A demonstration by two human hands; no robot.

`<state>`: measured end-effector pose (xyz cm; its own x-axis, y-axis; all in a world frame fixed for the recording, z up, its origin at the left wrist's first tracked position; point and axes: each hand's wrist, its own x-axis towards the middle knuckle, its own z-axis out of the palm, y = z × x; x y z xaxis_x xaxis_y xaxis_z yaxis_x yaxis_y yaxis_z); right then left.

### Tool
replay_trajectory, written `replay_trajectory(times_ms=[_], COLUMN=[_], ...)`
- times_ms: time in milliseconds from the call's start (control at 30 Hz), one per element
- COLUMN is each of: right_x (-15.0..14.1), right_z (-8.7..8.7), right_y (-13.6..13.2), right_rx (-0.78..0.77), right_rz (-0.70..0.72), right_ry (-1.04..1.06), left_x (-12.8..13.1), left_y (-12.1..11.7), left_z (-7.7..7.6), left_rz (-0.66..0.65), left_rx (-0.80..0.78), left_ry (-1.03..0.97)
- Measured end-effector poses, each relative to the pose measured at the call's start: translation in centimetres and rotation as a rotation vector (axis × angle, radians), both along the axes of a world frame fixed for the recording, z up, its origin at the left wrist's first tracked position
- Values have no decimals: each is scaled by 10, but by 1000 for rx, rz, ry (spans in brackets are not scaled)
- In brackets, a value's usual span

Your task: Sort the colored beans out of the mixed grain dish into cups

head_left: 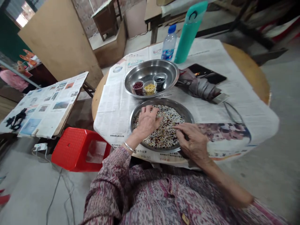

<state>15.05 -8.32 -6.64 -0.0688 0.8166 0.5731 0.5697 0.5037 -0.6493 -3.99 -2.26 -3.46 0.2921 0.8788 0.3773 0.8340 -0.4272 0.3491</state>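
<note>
A round steel tray (187, 115) full of mixed light and dark beans (167, 129) lies on the newspaper-covered table in front of me. My left hand (147, 121) rests on the beans at the tray's left side, fingers curled and bunched. My right hand (191, 140) sits at the tray's near right rim, fingertips pinched together on the beans. Behind it a second steel tray (150, 69) holds three small cups: red beans (138, 87), yellow beans (150, 88) and black beans (160, 82).
A teal flask (189, 31) and a water bottle (169, 43) stand at the table's far side. A folded grey umbrella (201, 87) and a dark phone (208, 73) lie right of the trays. A red plastic stool (77, 150) and another paper-covered table (44, 106) are on the left.
</note>
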Motion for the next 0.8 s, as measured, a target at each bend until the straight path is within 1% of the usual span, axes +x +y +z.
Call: replay_trajectory(times_ms=[67, 133, 200, 233, 300, 367, 433, 500, 600, 667, 733, 800], right_x=[-1, -1, -1, -2, -2, -2, -2, -3, -3, -3, -3, -3], right_z=[1, 0, -3, -5, -8, -9, -9, -9, -8, -9, -9, -10], right_y=[0, 1, 3, 4, 5, 5, 4, 4, 4, 4, 4, 4], right_rx=[-2, 22, 70, 96, 122, 118, 107, 99, 97, 98, 96, 91], right_rz=[5, 7, 6, 6, 8, 7, 3, -4, -6, -4, -5, -7], right_ry=[1, 13, 35, 48, 71, 88, 102, 105, 96, 92, 91, 93], left_x=[-1, 4, 14, 19, 27, 31, 29, 24, 14, 10, 9, 12], left_y=[10, 15, 18, 18, 16, 10, 1, -12, -33, -43, -49, -50], left_z=[-1, 0, 4, 6, 12, 17, 22, 27, 35, 38, 38, 35], left_rz=[120, 193, 213, 197, 113, -14, -129, -207, -323, -424, -514, -559], left_rx=[-7, -64, -139, -176, -245, -312, -372, -413, -436, -448, -454, -451], left_ry=[64, 126, 180, 194, 186, 150, 117, 96, 82, 98, 146, 219])
